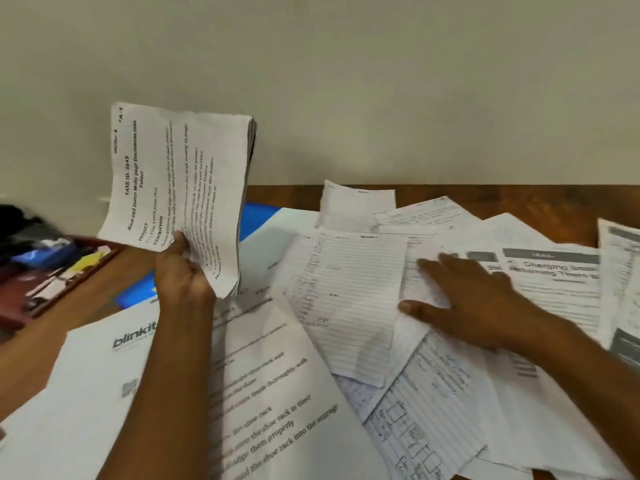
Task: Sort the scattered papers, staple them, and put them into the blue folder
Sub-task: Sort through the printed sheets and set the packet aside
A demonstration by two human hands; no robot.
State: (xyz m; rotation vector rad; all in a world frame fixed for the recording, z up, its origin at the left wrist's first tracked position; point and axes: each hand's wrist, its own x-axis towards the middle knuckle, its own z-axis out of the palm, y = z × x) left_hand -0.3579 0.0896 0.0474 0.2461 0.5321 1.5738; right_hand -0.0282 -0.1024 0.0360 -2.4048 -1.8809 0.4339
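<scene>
The left hand (183, 268) grips a stack of papers (180, 192) held up w/ its long side standing tall, & the right hand (474, 303) lies flat, fingers spread, on loose sheets (349, 306) on the table (519, 199), nearer them, w/ the blue folder (256, 216) just behind the stack

I see all this through the one camera on my head, looking forward and down over the wooden desk (485, 195) to the pale wall (381, 81) behind it. It sits close: my left hand (183, 271) and right hand (474, 299) reach in from the bottom edge. The wide lens bends the scattered papers (353, 306) near the borders. There is no second view to overlap.
</scene>
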